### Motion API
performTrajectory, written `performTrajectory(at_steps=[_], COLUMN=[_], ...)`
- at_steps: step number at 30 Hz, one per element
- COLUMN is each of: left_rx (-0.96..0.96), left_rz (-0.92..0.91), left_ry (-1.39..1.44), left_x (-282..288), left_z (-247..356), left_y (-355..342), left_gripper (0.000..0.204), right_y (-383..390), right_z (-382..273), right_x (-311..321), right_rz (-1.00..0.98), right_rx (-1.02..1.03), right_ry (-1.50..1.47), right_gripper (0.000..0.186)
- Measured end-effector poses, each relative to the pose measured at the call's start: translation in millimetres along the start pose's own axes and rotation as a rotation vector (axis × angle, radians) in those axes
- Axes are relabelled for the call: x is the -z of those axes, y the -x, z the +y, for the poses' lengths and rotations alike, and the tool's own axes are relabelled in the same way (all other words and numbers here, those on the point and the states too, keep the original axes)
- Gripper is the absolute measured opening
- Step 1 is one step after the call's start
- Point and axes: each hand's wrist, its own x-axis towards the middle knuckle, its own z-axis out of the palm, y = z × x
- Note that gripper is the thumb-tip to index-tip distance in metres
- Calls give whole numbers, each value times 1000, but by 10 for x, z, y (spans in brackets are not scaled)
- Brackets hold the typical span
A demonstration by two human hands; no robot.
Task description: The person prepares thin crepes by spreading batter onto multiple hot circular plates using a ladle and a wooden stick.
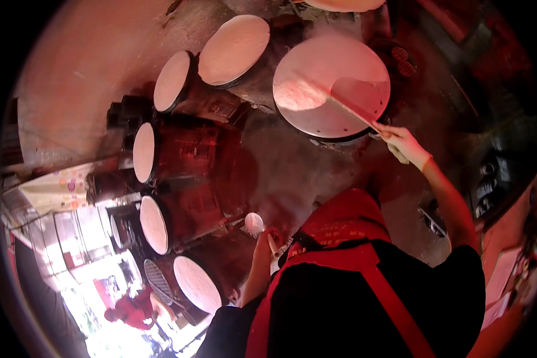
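Observation:
My right hand (403, 145) is closed round the end of a long thin wooden spreader (353, 111). It reaches across a big round griddle (358, 56) ahead of me. Pale, wet-looking batter (298, 95) lies on the griddle's left part, by the spreader's far end. Lower down, near my apron (346, 218), my left hand (269, 240) grips the handle of a ladle. The ladle's round bowl (254, 223) looks pale and is held off to the left, apart from the griddle. Its contents are hard to make out.
Several more round griddles with pale tops curve round on my left, among them a far one (234, 51) and a near one (198, 284). A dark woven rack (158, 281) stands beside the near one. Another person in red (132, 310) is at the bright lower left.

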Motion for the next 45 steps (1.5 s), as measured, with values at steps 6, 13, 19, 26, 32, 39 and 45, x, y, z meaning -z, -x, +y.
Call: performTrajectory(at_steps=[6, 13, 19, 26, 32, 39, 45], left_rx=[194, 98, 38, 96, 101, 61, 84], left_rz=[-24, -93, -74, -64, -147, -213, -181], left_ry=[61, -7, 107, 138, -3, -90, -126], left_x=[535, 832, 1335, 1916, 1248, 699, 406], left_z=[627, 785, 544, 357, 764, 886, 827], left_y=[-806, -333, 192, 62, 95, 294, 347], left_gripper=[13, 15, 31, 33, 29, 37, 39], right_y=[1026, -865, -3435, -3078, -1550, -976, -1045], right_z=[683, 586, 339, 1139, 968, 415, 389], right_x=[-693, -2720, -3418, -3863, -3589, -2783, -3099], right_rz=[262, 361, 1136, 679, 663, 861, 375], right_rx=[113, 399, 662, 488, 421, 242, 258], right_ry=[-21, -679, -231, -869, -786, -631, -456], right_gripper=[42, 31, 18, 22, 33, 23, 30])
